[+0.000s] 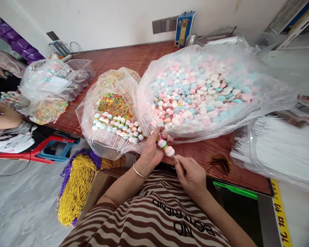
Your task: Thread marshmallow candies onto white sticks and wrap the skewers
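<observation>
A candy skewer (166,146) of pink, white, blue and yellow-green pieces is held over the table's front edge. My left hand (152,148) is closed around its upper end, with a clear printed plastic wrapper (147,120) poking out above the fingers. Whether the wrapper covers the candy there is hidden by the hand. My right hand (192,174) pinches the skewer's white stick at the lower end. Left of my hands, finished-looking candy skewers (118,127) lie in a row on an open bag of small coloured candy rings (115,104).
A large clear bag of pastel candies (203,92) fills the middle of the table (118,55). White sticks (285,151) lie right, near gold ties (221,164). Gold and purple beads (78,185) hang left; another person's arm (5,116) is at far left.
</observation>
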Demonstrator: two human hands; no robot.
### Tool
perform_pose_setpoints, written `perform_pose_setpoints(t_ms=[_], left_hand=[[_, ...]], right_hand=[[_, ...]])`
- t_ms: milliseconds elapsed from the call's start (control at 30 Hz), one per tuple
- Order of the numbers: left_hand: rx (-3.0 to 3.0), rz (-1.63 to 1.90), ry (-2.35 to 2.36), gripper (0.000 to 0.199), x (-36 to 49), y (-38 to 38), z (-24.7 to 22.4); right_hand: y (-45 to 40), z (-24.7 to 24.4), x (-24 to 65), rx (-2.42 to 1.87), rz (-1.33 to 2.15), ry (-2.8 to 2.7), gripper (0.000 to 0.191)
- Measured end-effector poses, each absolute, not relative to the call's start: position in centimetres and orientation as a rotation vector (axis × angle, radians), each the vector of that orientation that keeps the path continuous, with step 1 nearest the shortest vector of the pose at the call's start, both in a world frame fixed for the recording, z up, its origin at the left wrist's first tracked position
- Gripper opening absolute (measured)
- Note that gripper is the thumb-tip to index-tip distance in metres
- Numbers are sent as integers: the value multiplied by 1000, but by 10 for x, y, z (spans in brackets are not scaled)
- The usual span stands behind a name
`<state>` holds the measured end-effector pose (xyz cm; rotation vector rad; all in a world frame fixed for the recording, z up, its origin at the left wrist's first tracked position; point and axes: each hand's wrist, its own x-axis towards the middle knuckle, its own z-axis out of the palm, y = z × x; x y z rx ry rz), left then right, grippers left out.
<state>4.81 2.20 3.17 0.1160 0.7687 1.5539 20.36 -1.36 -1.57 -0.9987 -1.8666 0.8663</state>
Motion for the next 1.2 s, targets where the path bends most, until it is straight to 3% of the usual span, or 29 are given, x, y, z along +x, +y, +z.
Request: perform_pose_setpoints(t_ms=[67, 167, 267, 433, 500, 600, 700, 767, 833, 933, 1100, 1133, 1200], left_hand=[[90, 1552, 767, 27, 49, 22, 33], [57, 1547, 757, 25, 53, 19, 35], [79, 1521, 745, 26, 54, 17, 35], [183, 1586, 690, 47, 35, 20, 35], [194, 1663, 672, 44, 24, 23, 37], [195, 1728, 682, 25, 13, 26, 41], [178, 1717, 672, 9, 14, 27, 44], [170, 1678, 667, 8, 20, 27, 46], [160, 1638, 680, 12, 26, 27, 47], [122, 1602, 748, 11, 34, 27, 49], [66, 1597, 841, 8, 42, 27, 50], [73, 1606, 847, 9, 43, 27, 50], [100, 1623, 850, 14, 46, 26, 49]], right_hand=[[-11, -21, 207, -869, 384, -2026, 20], [-10, -26, 207, -757, 83, -2115, 36], [-9, -25, 204, -808, 99, -2077, 34], [-7, -20, 204, -850, 236, -1930, 21], [-8, -18, 206, -856, 328, -1906, 16], [-10, -14, 207, -942, 736, -1833, 11], [-13, -8, 205, -982, 1577, -1507, 29], [-15, -4, 203, -887, 2050, -1208, 38], [-17, -1, 202, -805, 2235, -1058, 38], [-16, -2, 204, -897, 1903, -1358, 34], [-11, -12, 208, -1038, 537, -2000, 20], [-10, -12, 207, -1035, 471, -2013, 20], [-12, -11, 204, -1036, 692, -1945, 20]])
